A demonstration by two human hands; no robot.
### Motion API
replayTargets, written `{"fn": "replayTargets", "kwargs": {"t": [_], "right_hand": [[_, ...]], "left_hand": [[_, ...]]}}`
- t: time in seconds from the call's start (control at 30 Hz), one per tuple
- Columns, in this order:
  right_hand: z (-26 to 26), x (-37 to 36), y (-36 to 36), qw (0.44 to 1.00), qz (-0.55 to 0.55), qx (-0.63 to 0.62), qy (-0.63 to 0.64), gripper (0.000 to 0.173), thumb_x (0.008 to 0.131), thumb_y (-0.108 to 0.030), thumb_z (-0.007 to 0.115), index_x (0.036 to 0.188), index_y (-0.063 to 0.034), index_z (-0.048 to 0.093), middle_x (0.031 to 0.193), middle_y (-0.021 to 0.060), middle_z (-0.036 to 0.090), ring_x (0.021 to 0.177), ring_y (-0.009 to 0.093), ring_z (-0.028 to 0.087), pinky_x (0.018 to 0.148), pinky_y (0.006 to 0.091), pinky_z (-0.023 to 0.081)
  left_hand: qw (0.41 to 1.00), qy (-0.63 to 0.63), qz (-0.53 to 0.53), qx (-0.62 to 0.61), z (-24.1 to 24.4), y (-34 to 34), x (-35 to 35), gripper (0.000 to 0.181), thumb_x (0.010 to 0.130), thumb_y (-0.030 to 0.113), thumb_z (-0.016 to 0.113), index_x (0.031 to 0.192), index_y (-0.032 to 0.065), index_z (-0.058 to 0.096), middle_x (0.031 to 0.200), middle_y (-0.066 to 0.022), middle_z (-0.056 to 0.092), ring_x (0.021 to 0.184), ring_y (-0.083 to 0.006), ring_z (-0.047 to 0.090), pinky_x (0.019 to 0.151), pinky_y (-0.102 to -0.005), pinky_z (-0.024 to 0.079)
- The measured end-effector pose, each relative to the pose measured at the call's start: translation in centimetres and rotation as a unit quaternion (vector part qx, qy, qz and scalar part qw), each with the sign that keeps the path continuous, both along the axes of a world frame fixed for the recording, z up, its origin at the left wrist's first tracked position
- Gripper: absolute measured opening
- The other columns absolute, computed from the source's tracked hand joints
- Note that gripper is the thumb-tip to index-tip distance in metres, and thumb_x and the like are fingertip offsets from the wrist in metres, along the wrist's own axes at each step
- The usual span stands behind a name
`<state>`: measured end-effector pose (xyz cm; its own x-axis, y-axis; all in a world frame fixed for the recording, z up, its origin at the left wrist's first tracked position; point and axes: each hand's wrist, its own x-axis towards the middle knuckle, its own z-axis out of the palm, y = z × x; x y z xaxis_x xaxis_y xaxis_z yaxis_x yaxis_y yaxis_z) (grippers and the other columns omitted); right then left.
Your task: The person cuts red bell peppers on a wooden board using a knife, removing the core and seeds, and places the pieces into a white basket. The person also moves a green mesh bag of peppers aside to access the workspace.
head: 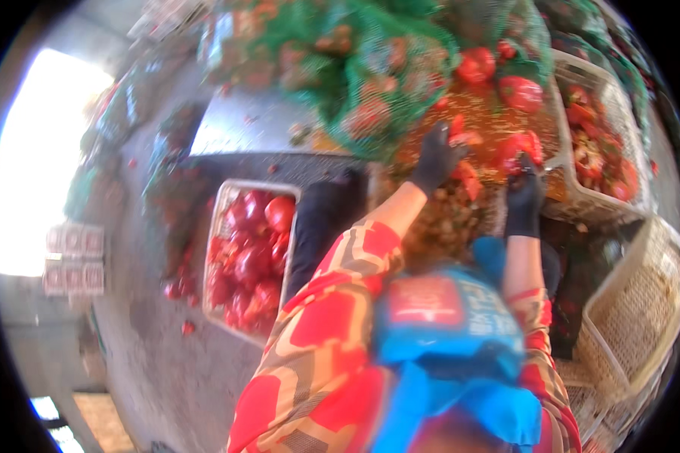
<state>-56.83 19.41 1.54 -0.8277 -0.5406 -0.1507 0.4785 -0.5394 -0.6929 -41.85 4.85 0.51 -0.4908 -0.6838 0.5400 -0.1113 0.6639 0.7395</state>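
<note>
My right hand (pixel 524 195), in a dark glove, grips a whole red pepper (pixel 518 150) over a surface strewn with pale seeds (pixel 476 113). Also in a dark glove, my left hand (pixel 435 161) is beside torn red pepper pieces (pixel 466 135). Blur hides whether its fingers hold one of them. Another red piece (pixel 468 179) lies just right of the left wrist. Beyond my hands are two more whole peppers, one red pepper (pixel 520 93) and another (pixel 476 64), near the opening of a green mesh sack (pixel 396 73) full of peppers.
A pale plastic crate (pixel 600 195) with pepper pieces stands right of my hands. Below it, another crate (pixel 637 317) is tilted. On the floor at left, a crate (pixel 208 272) holds red peppers. More filled mesh sacks (pixel 175 170) stand farther left. A blue apron (pixel 447 340) covers my front.
</note>
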Motion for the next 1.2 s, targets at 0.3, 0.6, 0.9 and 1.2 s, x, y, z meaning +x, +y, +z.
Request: {"fn": "replayTargets", "kwargs": {"t": [0.3, 0.6, 0.9, 1.2], "right_hand": [[3.5, 4.0, -1.8, 0.996, 0.047, 0.027, -0.074, 0.018, 0.083, -0.004, 0.067, 0.096, -0.0131, 0.059, 0.076, -0.0012, 0.063, 0.049, 0.010, 0.053, 0.039, 0.0239, 0.039], [5.0, 5.6, -0.6, 0.978, 0.126, -0.040, 0.163, 0.027, 0.077, 0.001, 0.067, 0.101, -0.0076, 0.058, 0.085, 0.0037, 0.066, 0.069, 0.012, 0.064, 0.053, 0.0240, 0.051], [7.0, 6.2, -0.4, 0.984, 0.088, -0.056, 0.144, 0.030, 0.078, 0.003, 0.067, 0.105, -0.0019, 0.057, 0.095, 0.0045, 0.064, 0.083, 0.012, 0.063, 0.075, 0.0268, 0.051], [0.3, 3.4, -3.0, 0.966, -0.031, 0.126, 0.225, 0.025, 0.074, 0.002, 0.069, 0.094, -0.0071, 0.059, 0.085, 0.0040, 0.064, 0.071, 0.009, 0.059, 0.060, 0.0234, 0.047]], "left_hand": [[0.868, -0.246, 0.299, -0.310, 8.4, -11.9, 33.2, 0.037, 0.073, 0.025, 0.075, 0.101, 0.0052, 0.063, 0.087, -0.0145, 0.064, 0.079, -0.0324, 0.063, 0.068, -0.0409, 0.050], [0.956, -0.158, 0.066, -0.239, 13.5, -2.6, 18.8, 0.059, 0.067, 0.026, 0.079, 0.117, 0.0043, 0.055, 0.123, -0.0173, 0.054, 0.116, -0.0358, 0.048, 0.098, -0.0455, 0.040], [0.965, -0.160, -0.123, -0.165, 10.5, 2.2, 2.5, 0.054, 0.063, 0.027, 0.079, 0.106, 0.0034, 0.056, 0.103, -0.0147, 0.059, 0.099, -0.0343, 0.055, 0.084, -0.0448, 0.044], [0.964, -0.173, -0.198, -0.048, 8.3, 6.9, 1.8, 0.021, 0.075, 0.023, 0.065, 0.086, 0.0063, 0.058, 0.066, -0.0179, 0.058, 0.066, -0.0378, 0.059, 0.060, -0.0456, 0.046]]}}
